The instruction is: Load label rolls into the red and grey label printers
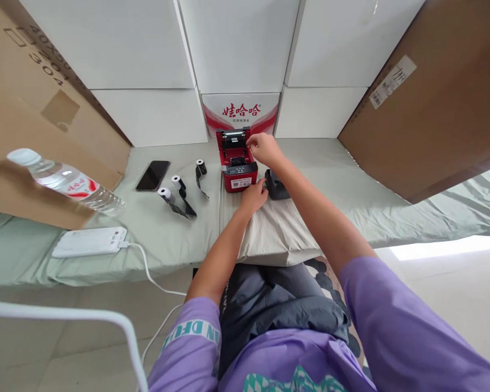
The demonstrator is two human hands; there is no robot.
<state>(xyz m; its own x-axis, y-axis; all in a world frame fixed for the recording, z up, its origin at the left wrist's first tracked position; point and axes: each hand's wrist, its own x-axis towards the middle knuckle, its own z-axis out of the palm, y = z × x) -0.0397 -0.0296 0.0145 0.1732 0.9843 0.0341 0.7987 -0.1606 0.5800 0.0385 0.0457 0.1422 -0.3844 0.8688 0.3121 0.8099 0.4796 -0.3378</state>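
A red and black printer [239, 182] with its lid raised stands on the cloth-covered surface, its black roller and inner bay showing. Over the right edge of the open bay is my right hand [264, 149], thumb and finger pinched together; anything between them is too small to make out. My left hand [253, 198] lies low at the printer's front right corner, fingers curled together, their grip partly hidden. Just right of those fingertips sits a black plastic part [276, 186]. Three small rolls with black ribbon tails, one of them the nearest roll [164, 193], stand left of the printer.
A phone [153, 176], a water bottle [75, 182] and a white power bank [90, 242] with a cable are on the left. Cardboard boxes [428, 103] flank both sides. White boxes [240, 46] are stacked behind the printer. The surface's front edge is near my lap.
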